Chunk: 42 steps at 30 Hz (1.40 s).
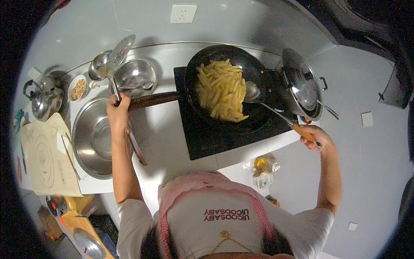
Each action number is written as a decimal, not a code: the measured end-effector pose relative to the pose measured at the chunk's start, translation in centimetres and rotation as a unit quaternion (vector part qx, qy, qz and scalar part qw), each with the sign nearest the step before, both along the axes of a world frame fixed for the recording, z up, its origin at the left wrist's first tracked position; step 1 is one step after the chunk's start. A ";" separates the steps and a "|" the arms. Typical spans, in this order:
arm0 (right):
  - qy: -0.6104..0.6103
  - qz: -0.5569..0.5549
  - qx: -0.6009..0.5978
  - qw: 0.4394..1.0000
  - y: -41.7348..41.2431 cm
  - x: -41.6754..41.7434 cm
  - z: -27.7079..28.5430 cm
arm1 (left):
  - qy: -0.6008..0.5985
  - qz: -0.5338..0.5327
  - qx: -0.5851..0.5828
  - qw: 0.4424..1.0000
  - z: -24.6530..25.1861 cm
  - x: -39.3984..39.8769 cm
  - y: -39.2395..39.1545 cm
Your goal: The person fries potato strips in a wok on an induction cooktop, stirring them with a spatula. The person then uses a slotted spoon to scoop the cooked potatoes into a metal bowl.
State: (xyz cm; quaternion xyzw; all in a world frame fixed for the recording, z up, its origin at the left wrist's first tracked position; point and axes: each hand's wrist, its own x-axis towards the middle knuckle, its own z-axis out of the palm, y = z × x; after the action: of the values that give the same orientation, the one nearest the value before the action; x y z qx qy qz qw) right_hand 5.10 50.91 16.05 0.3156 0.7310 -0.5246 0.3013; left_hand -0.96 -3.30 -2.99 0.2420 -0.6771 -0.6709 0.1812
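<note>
A black wok with potato strips in bubbling oil sits on a black cooktop. Its dark wooden handle points towards my left hand, which grips the handle of a metal skimmer and is at the end of the wok handle; whether it also holds that handle is unclear. My right hand is closed around the wooden grip of a metal ladle, whose bowl lies in the wok against the right edge of the strips.
A lidded metal pot stands right of the wok. To the left are a large steel basin, a smaller steel bowl, a bowl of food pieces, a kettle and a cream induction cooker with chopsticks.
</note>
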 end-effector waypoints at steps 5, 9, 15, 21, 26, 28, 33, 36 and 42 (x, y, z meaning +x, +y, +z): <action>-0.013 0.034 -0.092 0.995 0.3 -3.7 -5.9 | -0.019 0.006 0.061 0.998 1.7 0.3 1.0; 0.047 0.109 -0.057 0.991 -4.6 -4.7 -5.6 | -0.011 0.003 0.070 0.998 0.4 0.4 0.2; 0.105 0.098 -0.006 0.990 -5.8 -1.4 -4.2 | -0.038 -0.010 -0.025 0.999 -0.5 0.0 -0.1; 0.149 0.175 0.143 0.963 -8.4 3.2 -1.6 | -0.010 0.003 0.058 0.998 1.2 0.4 0.8; 0.231 0.252 0.260 0.903 -10.2 6.6 -0.6 | 0.016 0.000 0.089 0.996 -0.2 0.2 0.3; 0.254 0.305 0.317 0.861 -10.6 7.8 -0.3 | 0.003 0.001 0.082 0.997 -0.3 0.2 0.3; 0.331 0.376 0.426 0.754 -12.6 10.3 1.6 | -0.001 -0.016 0.091 0.996 -0.7 -0.1 -0.1; 0.314 0.407 0.492 0.703 -13.2 11.5 3.4 | -0.006 -0.001 0.086 0.996 -0.4 -0.1 0.2; 0.249 0.406 0.505 0.720 -14.0 13.5 7.2 | -0.028 0.011 0.046 0.998 0.1 0.1 0.2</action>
State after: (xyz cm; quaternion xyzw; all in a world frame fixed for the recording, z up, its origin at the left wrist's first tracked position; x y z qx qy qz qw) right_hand 18.65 36.87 23.29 -0.0482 0.9943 0.0348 0.0886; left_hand -0.89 -3.06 -2.86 0.2767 -0.6478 -0.6920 0.1583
